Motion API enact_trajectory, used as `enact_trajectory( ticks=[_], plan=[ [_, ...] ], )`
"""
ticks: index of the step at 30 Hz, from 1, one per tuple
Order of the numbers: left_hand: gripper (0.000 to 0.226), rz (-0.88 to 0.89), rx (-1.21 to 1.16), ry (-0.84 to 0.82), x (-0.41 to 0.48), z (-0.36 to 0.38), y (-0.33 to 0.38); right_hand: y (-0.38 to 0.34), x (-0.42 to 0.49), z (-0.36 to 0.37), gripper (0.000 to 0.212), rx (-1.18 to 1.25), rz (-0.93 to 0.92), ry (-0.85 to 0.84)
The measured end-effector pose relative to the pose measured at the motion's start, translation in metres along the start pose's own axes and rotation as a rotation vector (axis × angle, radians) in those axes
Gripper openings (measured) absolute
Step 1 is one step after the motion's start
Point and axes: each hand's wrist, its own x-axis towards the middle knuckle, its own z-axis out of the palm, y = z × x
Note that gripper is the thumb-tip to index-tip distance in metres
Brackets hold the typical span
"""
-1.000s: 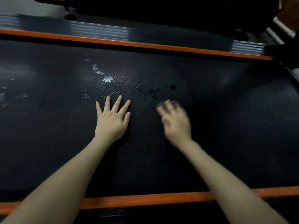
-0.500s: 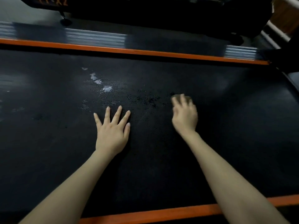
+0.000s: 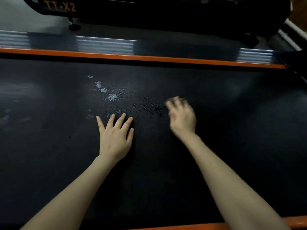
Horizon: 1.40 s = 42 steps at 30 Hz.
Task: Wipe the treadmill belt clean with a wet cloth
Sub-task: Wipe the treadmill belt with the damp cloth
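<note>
**Two hands on a soiled treadmill belt**

The black, textured treadmill belt [image 3: 232, 138] fills most of the head view and is seen across its width. It is bordered by an orange strip [image 3: 149, 58] on the far side, and a second orange strip [image 3: 295, 221] is seen at the near edge. Beyond the far strip a ribbed silver side rail [image 3: 106, 45] is seen, and behind it a dark housing [image 3: 166, 12] marked with the orange lettering "TT-X2" [image 3: 59, 6].

The left hand [image 3: 114, 140] is laid palm down on the belt, its fingers straight and spread apart; nothing is held in it. Whitish smears [image 3: 111, 97] are seen on the belt just beyond its fingertips, and dark specks [image 3: 154, 110] are scattered between those smears and the right hand.

The right hand [image 3: 182, 120] is placed on the belt to the right of the specks and is heavily blurred. A dull greyish patch, taken to be the cloth [image 3: 183, 99], is glimpsed at its fingertips, against the belt; most of it is hidden under the hand. Whether the fingers are curled round the cloth or pressed flat on it cannot be told through the blur.

Both forearms are bare and are stretched out from the near edge. Fainter pale marks [image 3: 6, 118] are seen at the far left of the belt.
</note>
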Motion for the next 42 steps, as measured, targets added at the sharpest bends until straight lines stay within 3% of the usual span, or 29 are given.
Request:
enact_trajectory(
  ticks=[3, 6, 8, 11, 12, 13, 14, 17, 19, 21, 23, 26, 28, 29, 31, 34, 36, 37, 41, 42],
  plan=[
    [0.059, -0.044, 0.01, 0.037, 0.027, -0.004, -0.001, -0.017, -0.045, 0.003, 0.046, 0.084, -0.571, -0.126],
    [0.066, -0.052, 0.051, 0.005, 0.05, -0.001, -0.006, 0.025, -0.039, -0.01, 0.044, 0.088, -0.764, -0.189],
    [0.069, -0.056, 0.051, -0.013, 0.056, 0.008, -0.011, 0.062, -0.005, -0.009, 0.043, 0.037, -0.55, -0.08],
    [0.068, -0.079, 0.029, 0.003, 0.057, 0.016, -0.012, 0.08, 0.048, -0.01, 0.041, 0.029, 0.14, -0.023],
    [0.067, -0.082, 0.023, 0.007, 0.057, 0.017, -0.012, 0.067, 0.057, -0.008, 0.042, 0.014, 0.285, 0.001],
    [0.066, -0.084, 0.016, 0.009, 0.058, 0.016, -0.011, 0.049, 0.061, -0.002, 0.042, -0.009, 0.319, 0.009],
    [0.065, -0.083, 0.011, 0.009, 0.058, 0.016, -0.012, 0.028, 0.06, 0.005, 0.043, -0.017, 0.24, 0.024],
    [0.064, -0.078, 0.006, 0.015, 0.058, 0.017, -0.013, -0.022, 0.021, 0.021, 0.046, 0.053, -0.331, -0.011],
    [0.063, -0.076, 0.004, 0.012, 0.057, 0.017, -0.014, -0.012, 0.002, 0.012, 0.044, 0.101, -0.638, -0.127],
    [0.063, -0.077, -0.005, 0.008, 0.056, 0.017, -0.014, 0.024, 0.017, 0.004, 0.043, 0.064, -0.768, -0.151],
    [0.063, -0.08, -0.009, 0.007, 0.056, 0.017, -0.013, 0.062, 0.048, 0.002, 0.043, 0.044, -0.514, -0.069],
    [0.063, -0.088, -0.01, 0.002, 0.057, 0.017, -0.011, 0.071, 0.09, 0.002, 0.042, 0.024, 0.202, 0.012],
    [0.063, -0.089, -0.009, -0.002, 0.057, 0.017, -0.012, 0.038, 0.097, 0.008, 0.042, -0.029, 0.324, 0.026],
    [0.063, -0.089, -0.01, -0.005, 0.056, 0.017, -0.012, 0.018, 0.094, 0.013, 0.043, -0.031, 0.23, 0.031],
    [0.064, -0.089, -0.015, -0.008, 0.057, 0.017, -0.013, -0.018, 0.073, 0.025, 0.044, 0.025, -0.13, 0.019],
    [0.063, -0.083, -0.023, -0.013, 0.057, 0.016, -0.013, -0.021, 0.039, 0.021, 0.044, 0.118, -0.622, -0.141],
    [0.063, -0.083, -0.027, -0.013, 0.057, 0.015, -0.012, 0.011, 0.055, 0.014, 0.042, 0.071, -0.738, -0.148],
    [0.063, -0.084, -0.029, -0.013, 0.057, 0.015, -0.012, 0.029, 0.07, 0.012, 0.041, 0.047, -0.653, -0.115],
    [0.063, -0.091, -0.033, -0.003, 0.057, 0.014, -0.011, 0.068, 0.127, 0.007, 0.042, 0.011, 0.173, -0.034],
    [0.063, -0.094, -0.033, -0.004, 0.057, 0.014, -0.01, 0.056, 0.135, 0.01, 0.042, -0.009, 0.284, -0.003]
  ],
)
